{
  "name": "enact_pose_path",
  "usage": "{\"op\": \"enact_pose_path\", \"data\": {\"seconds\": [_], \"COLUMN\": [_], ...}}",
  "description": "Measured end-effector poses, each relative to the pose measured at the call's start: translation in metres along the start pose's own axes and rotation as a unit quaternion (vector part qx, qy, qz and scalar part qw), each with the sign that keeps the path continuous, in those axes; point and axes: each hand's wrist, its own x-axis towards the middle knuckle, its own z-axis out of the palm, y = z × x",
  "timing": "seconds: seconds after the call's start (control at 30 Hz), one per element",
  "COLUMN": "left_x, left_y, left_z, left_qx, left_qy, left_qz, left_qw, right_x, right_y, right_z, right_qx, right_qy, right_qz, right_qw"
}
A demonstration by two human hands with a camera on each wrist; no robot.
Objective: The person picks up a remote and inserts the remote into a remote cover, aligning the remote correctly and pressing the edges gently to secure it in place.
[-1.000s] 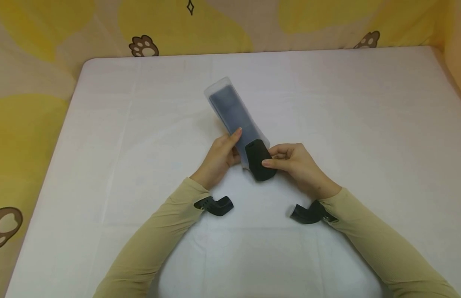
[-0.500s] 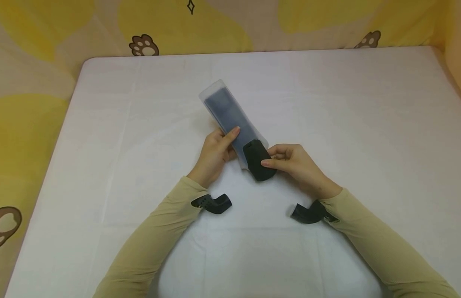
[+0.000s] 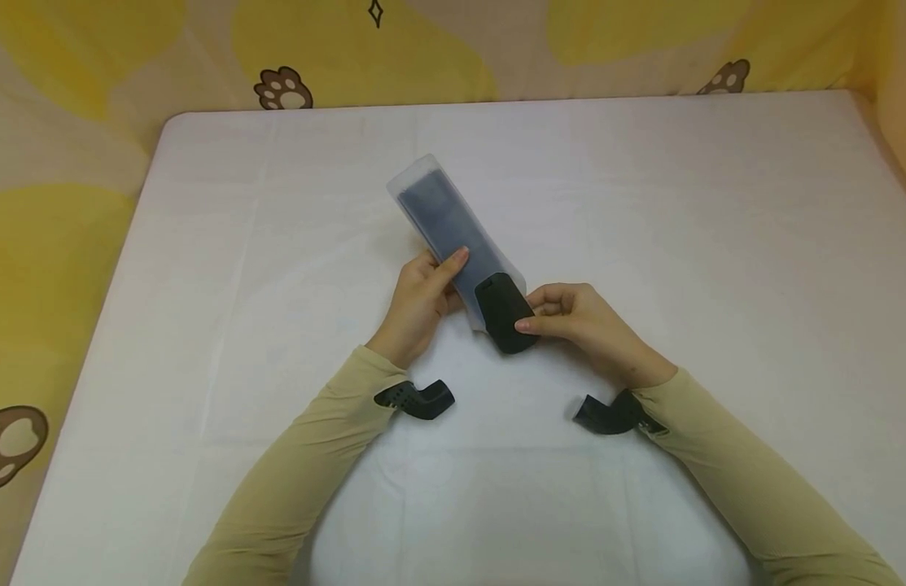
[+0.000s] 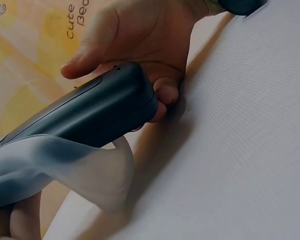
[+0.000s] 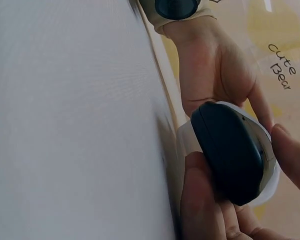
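A long dark device shaped like a remote control (image 3: pixel 505 313) lies mostly inside a translucent, flexible sleeve (image 3: pixel 417 172), tilted toward the upper left in the head view. Its bare black end sticks out at the lower right. My left hand (image 3: pixel 416 305) grips the sleeve about its middle, thumb on top and fingers underneath. My right hand (image 3: pixel 580 321) pinches the black end between thumb and fingers. In the left wrist view the sleeve's loose mouth (image 4: pixel 107 175) flares away from the device (image 4: pixel 100 107). The right wrist view shows the device's rounded end (image 5: pixel 230 155) between the right hand's thumb and fingers.
A white cloth-covered table (image 3: pixel 313 203) lies beneath both hands. Yellow patterned fabric (image 3: pixel 423 49) with paw prints hangs behind and at the sides. Black curved mounts (image 3: pixel 419 400) are at both wrists, over beige sleeves.
My left hand and the sleeve have shifted slightly left. The black end has followed a little, with my right hand still pinching it.
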Motion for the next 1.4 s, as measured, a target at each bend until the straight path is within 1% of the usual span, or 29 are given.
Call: {"op": "enact_pose_path", "data": {"seconds": [0.23, 0.53, 0.7, 0.97, 1.13, 1.4], "left_x": [0.0002, -0.0009, -0.0010, -0.0013, -0.0013, -0.0020], "left_y": [0.0018, 0.0012, 0.0006, -0.0008, -0.0021, -0.0034], "left_z": [-0.0006, 0.0001, 0.0007, 0.0006, 0.0009, 0.0021], "left_qx": [0.000, 0.013, 0.024, 0.047, 0.053, 0.055], "left_qy": [0.012, -0.007, -0.014, -0.026, -0.034, -0.035], "left_qz": [-0.002, 0.003, 0.005, -0.001, 0.002, 0.001], "left_qw": [0.9999, 0.9999, 0.9996, 0.9986, 0.9980, 0.9979], "right_x": [0.0005, 0.0014, 0.0015, 0.0007, 0.0011, 0.0011], "right_y": [0.0009, 0.0018, 0.0032, 0.0042, 0.0042, 0.0037], "right_z": [-0.0007, 0.0006, 0.0003, 0.0001, 0.0005, 0.0011], "right_qx": [-0.003, 0.001, 0.003, 0.001, 0.005, 0.009], "right_qy": [-0.007, -0.007, 0.001, 0.014, 0.016, 0.020], "right_qz": [-0.001, -0.020, -0.018, -0.016, -0.017, -0.015], "right_qw": [1.000, 1.000, 1.000, 1.000, 1.000, 1.000]}}
